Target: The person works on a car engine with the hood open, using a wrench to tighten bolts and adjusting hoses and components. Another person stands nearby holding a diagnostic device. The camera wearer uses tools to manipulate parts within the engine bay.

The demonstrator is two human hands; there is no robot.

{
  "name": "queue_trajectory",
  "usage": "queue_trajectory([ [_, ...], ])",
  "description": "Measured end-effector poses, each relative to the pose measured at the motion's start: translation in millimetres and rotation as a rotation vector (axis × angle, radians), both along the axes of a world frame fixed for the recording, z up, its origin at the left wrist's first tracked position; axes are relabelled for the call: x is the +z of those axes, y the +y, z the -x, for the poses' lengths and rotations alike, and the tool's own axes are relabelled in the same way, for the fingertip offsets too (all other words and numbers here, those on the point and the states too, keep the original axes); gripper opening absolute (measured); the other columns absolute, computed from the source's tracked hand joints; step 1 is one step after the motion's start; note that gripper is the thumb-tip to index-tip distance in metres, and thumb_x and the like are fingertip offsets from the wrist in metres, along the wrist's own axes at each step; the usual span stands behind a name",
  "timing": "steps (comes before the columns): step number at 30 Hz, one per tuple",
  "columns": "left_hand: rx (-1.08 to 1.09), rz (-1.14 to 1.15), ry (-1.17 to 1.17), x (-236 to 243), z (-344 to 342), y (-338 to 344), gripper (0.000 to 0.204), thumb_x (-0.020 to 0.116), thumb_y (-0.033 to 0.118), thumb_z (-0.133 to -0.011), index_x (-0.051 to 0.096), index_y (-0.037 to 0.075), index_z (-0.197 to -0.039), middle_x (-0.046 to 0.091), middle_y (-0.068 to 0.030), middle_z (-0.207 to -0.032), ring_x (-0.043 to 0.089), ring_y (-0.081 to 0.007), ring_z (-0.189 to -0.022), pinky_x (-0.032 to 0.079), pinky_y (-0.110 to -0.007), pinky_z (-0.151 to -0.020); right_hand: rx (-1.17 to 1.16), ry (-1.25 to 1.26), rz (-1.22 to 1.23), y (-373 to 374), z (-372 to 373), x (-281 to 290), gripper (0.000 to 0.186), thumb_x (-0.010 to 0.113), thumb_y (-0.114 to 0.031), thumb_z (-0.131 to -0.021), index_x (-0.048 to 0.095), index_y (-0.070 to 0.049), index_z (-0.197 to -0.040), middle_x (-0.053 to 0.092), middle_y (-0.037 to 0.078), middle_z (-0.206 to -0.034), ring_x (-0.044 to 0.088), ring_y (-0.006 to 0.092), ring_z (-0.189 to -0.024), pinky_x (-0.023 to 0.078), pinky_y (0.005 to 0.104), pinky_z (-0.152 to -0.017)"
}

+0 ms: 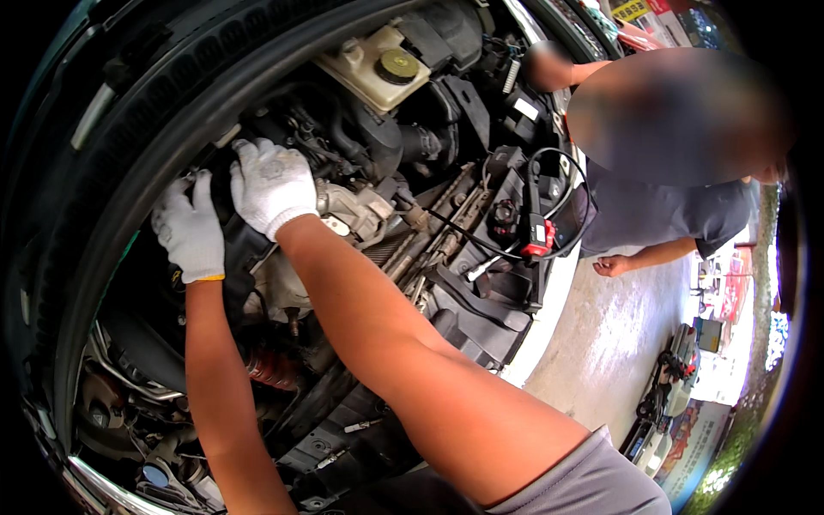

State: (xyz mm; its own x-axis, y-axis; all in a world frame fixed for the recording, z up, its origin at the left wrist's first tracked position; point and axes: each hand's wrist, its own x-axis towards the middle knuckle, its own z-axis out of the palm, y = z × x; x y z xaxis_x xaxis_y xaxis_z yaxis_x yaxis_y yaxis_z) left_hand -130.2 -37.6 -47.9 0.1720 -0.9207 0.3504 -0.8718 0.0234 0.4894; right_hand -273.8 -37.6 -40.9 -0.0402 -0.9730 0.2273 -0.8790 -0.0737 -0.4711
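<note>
In a car's engine bay, my left hand (189, 223), in a white knit glove, reaches to dark parts beside the rubber-edged rim (112, 146), its fingers bent but apart. Just right of it, my right hand (270, 189), also gloved, curls over parts at the back of the engine; what its fingers grip is hidden. A metal engine part (356, 206) lies right of that hand. Above are black hoses (369, 133) and a translucent reservoir (365, 73) with a yellow cap.
A red-and-black tool with a looped cable (538, 236) rests on the front of the bay (481, 305). Another person in dark clothing (652, 215) stands at the right, one hand (609, 266) hanging beside the car. Beyond are a pale floor (601, 352) and a scooter (665, 403).
</note>
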Motion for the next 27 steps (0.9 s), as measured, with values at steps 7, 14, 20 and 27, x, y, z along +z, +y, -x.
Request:
queue_trajectory([
  [7, -0.17, -0.012, -0.001, -1, -4, -3, 0.052, 0.06, 0.042, -0.106, 0.065, -0.003, -0.132, 0.066, -0.0237, -0.137, 0.059, -0.0383, -0.131, 0.044, -0.046, -0.112, 0.007, 0.031, -0.022, 1, 3, 1, 0.038, 0.054, -0.03, -0.102, 0.065, -0.003, -0.126, 0.069, 0.02, -0.112, 0.069, 0.0366, -0.102, 0.051, 0.0472, -0.094],
  [14, -0.02, -0.067, 0.073, 4, 5, -1, 0.047, 0.062, 0.042, -0.104, 0.068, -0.001, -0.122, 0.072, -0.0201, -0.123, 0.066, -0.0387, -0.116, 0.049, -0.047, -0.104, 0.023, 0.025, -0.061, 0, 4, 0, 0.042, 0.055, -0.03, -0.102, 0.064, -0.002, -0.131, 0.068, 0.018, -0.112, 0.069, 0.0334, -0.103, 0.051, 0.045, -0.091],
  [20, -0.19, -0.001, 0.272, -4, -4, -4, 0.05, 0.065, 0.046, -0.102, 0.07, 0.001, -0.122, 0.074, -0.0168, -0.118, 0.067, -0.0372, -0.112, 0.049, -0.047, -0.103, 0.024, 0.016, -0.031, 0, 4, 1, 0.042, 0.056, -0.029, -0.1, 0.064, -0.001, -0.131, 0.067, 0.018, -0.111, 0.068, 0.0339, -0.103, 0.05, 0.0452, -0.091],
  [27, -0.08, 0.045, 0.046, 6, 5, 2, 0.052, 0.063, 0.045, -0.103, 0.067, 0.0, -0.128, 0.072, -0.0173, -0.125, 0.065, -0.0366, -0.119, 0.047, -0.046, -0.105, 0.031, -0.005, -0.044, 2, 3, 1, 0.042, 0.054, -0.03, -0.102, 0.063, -0.001, -0.132, 0.067, 0.019, -0.114, 0.067, 0.0342, -0.107, 0.049, 0.045, -0.095],
])
